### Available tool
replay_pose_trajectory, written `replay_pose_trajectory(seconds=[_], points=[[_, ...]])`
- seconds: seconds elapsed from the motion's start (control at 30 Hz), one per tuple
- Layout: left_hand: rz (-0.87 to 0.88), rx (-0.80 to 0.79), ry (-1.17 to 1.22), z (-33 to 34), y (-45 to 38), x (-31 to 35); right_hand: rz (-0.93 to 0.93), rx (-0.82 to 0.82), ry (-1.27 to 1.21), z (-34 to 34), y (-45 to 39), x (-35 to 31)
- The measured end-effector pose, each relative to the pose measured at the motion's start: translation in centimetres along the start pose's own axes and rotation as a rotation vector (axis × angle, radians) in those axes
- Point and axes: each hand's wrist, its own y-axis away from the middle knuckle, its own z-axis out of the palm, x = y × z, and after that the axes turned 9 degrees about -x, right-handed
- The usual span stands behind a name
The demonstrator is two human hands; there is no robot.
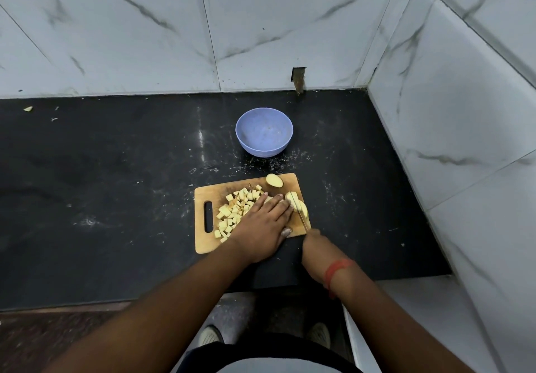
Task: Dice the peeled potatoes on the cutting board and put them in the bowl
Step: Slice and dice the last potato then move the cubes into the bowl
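A wooden cutting board (203,242) lies on the black counter. On its left half sits a pile of diced potato (233,211). My left hand (265,223) lies flat with straight fingers, its fingertips pressing on a peeled potato (297,203) at the board's right side. My right hand (314,242) grips a knife (301,213) whose blade cuts down through that potato. A potato half (274,180) rests at the board's far edge. The blue bowl (264,132) stands beyond the board with nothing in it.
Marble-tiled walls close off the counter at the back and on the right. Small scraps (28,108) and white specks dot the black counter (116,169). The counter's front edge runs just below my forearms.
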Motion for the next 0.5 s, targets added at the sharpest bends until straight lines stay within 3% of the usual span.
replay_pose_trajectory(seconds=[0.13,0.3,0.4,0.5], points=[[-0.026,-0.016,0.018,-0.1,0.2,0.2,-0.128,-0.018,0.005,1.2,1.5,3.5],[-0.031,-0.033,0.081,-0.9,-0.1,-0.2,-0.306,0.205,-0.370,-0.3,2.6,4.7],[-0.049,-0.047,0.135,-1.3,-0.5,-0.5,-0.353,0.307,-0.431,-1.5,0.5,3.7],[-0.050,-0.064,0.207,-1.7,-1.3,-0.7,-0.380,0.299,-0.435,-2.5,-1.9,2.3]])
